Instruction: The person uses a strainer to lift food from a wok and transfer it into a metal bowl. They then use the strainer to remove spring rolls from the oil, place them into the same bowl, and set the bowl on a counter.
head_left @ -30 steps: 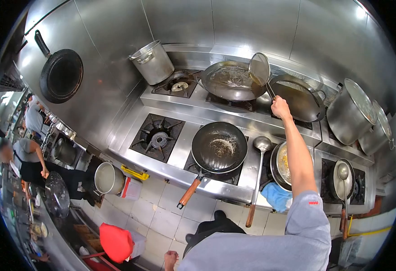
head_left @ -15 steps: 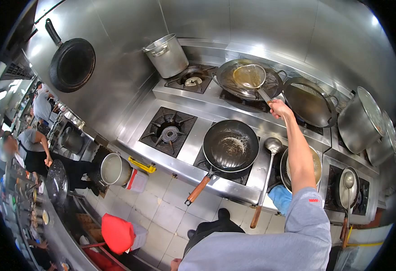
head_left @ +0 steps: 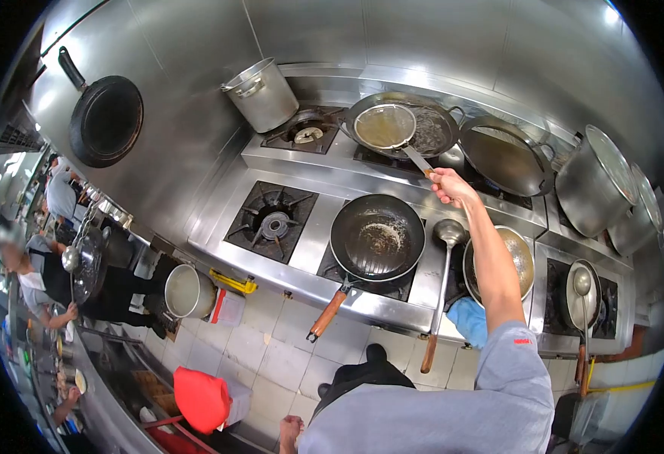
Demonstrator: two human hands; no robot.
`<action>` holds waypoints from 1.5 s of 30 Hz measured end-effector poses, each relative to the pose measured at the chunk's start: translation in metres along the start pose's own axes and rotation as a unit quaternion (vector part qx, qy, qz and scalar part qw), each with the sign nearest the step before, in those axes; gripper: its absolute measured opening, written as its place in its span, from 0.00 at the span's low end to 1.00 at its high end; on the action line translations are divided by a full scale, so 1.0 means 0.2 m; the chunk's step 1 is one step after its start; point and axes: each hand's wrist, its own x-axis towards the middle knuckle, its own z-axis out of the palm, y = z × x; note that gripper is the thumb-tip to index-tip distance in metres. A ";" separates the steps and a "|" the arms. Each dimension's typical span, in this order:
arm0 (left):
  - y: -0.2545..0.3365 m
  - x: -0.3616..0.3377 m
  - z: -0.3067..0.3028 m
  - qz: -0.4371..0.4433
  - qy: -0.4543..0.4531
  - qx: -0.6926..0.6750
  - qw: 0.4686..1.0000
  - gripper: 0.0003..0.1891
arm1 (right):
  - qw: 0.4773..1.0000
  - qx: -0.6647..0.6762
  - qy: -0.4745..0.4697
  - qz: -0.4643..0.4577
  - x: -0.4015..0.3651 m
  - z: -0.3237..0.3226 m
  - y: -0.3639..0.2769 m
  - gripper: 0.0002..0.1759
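Observation:
My right hand (head_left: pixel 450 186) is closed round the handle of a mesh strainer (head_left: pixel 385 125). The strainer's round basket sits within the left part of a wide wok (head_left: pixel 441 136), which holds clear, bubbling-looking liquid on the back burner. Down by my side at the bottom edge, my left hand (head_left: pixel 292 428) has its fingers curled, with nothing visible in them. Below my right forearm are a ladle (head_left: pixel 448 233) with a wooden handle and a second pan (head_left: pixel 525 257). In front of me a black frying pan (head_left: pixel 377 236) with light residue rests on the front burner.
Tall pots (head_left: pixel 593 189) stand at the right, beside another dark wok (head_left: pixel 506 163). A metal stockpot (head_left: pixel 261 94) is at the back left. The frying pan's handle (head_left: pixel 327 316) juts past the stove edge. A person (head_left: pixel 52 265) works at the left.
My right hand has moved the strainer left across the wok, uncovering more liquid at its right. My left hand has come further into view. At the left, the co-worker's arm and wok have shifted.

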 end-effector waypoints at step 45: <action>-0.12 0.02 -0.07 -0.043 0.000 -0.036 0.998 0.04 | 0.999 -0.008 0.049 -0.001 0.00 0.13 -0.01 0.06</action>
